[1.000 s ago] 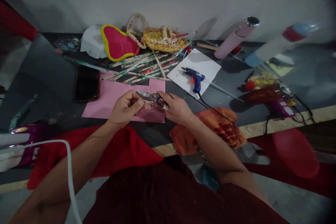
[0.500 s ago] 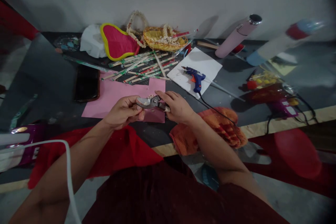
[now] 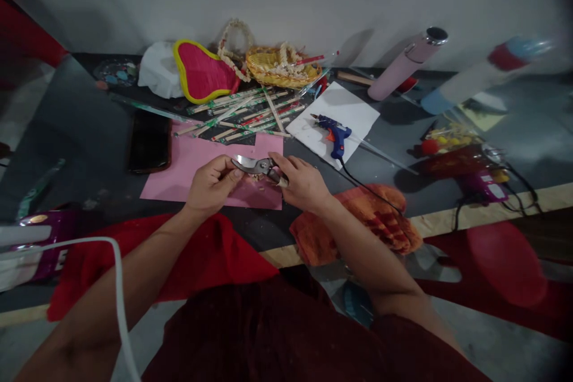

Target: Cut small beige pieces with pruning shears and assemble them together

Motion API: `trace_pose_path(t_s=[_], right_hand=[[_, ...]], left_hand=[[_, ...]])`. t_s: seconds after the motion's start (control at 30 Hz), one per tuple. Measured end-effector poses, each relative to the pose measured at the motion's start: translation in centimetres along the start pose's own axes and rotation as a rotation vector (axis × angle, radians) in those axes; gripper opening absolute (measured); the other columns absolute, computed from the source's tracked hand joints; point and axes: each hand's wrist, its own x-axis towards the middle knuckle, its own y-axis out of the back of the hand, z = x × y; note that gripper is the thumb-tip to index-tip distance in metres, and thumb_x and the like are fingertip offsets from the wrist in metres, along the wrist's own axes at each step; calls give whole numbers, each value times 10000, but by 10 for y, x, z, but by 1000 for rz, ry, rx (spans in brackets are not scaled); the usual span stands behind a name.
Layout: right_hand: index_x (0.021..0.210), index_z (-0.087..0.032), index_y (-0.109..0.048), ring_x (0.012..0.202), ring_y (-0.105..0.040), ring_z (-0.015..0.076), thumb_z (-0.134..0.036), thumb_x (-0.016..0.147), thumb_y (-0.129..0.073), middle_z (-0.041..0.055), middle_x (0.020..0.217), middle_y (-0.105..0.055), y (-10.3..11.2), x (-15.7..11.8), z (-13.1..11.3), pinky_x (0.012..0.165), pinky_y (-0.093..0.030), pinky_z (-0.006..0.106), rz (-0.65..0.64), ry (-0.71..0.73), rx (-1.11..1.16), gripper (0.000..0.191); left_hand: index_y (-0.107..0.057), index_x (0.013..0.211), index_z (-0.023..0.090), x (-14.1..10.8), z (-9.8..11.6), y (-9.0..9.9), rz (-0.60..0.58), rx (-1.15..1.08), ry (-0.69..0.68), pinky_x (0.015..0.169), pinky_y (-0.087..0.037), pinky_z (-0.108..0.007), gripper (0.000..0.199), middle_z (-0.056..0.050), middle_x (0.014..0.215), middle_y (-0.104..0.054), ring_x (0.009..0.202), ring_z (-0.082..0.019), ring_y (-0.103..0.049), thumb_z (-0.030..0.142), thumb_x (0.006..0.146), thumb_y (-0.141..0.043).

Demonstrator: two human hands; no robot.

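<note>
My right hand (image 3: 305,184) is closed around the handles of a pair of pruning shears (image 3: 256,165), whose metal jaws point left. At the jaws, my left hand (image 3: 211,186) is closed, thumb and fingers pinched together; whatever lies between them is too small to make out. Below the shears, small pale cut bits (image 3: 257,178) lie on a pink paper sheet (image 3: 165,182). Behind both hands is a loose pile of wrapped wooden chopsticks (image 3: 244,113).
A blue glue gun (image 3: 335,134) rests on a white square board (image 3: 358,108), its cord running over an orange towel (image 3: 376,215). Left of the paper lies a dark phone (image 3: 149,142). Along the wall stand a wicker basket (image 3: 264,74), a red-and-yellow shape (image 3: 203,71) and a pink flask (image 3: 398,74).
The shears have turned and risen slightly, so the blade shows more clearly and the bits beneath come into view. My left hand has rolled, with its fingers now more tucked in.
</note>
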Motion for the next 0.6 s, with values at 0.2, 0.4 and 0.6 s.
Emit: trace_pose_path(t_s=[0.2, 0.4, 0.6], right_hand=[[1459, -176, -229, 1086, -469, 280, -148, 745, -492, 134, 1238, -513, 2, 1, 7, 893, -426, 428, -60, 111, 33, 761], [1451, -158, -258, 1087, -465, 282, -208, 794, -493, 145, 1218, -519, 2, 2, 11, 898, -420, 445, -38, 205, 95, 700], [1390, -170, -379, 950, -544, 224, -258, 839, -485, 112, 1060, -583, 1, -1, 9, 886, -428, 352, 27, 201, 70, 568]], left_hand=[[-572, 769, 139, -2, 7, 4, -155, -123, 111, 383, -227, -182, 217, -44, 662, -672, 387, -35, -337, 337, 774, -660], [-564, 746, 138, -5, 16, 7, -314, -290, 334, 357, -179, -167, 258, -26, 530, -618, 336, -37, -344, 324, 694, -735], [-593, 770, 126, -4, 16, 10, -324, -356, 356, 354, -171, -153, 252, -27, 528, -605, 336, -23, -324, 323, 701, -735]])
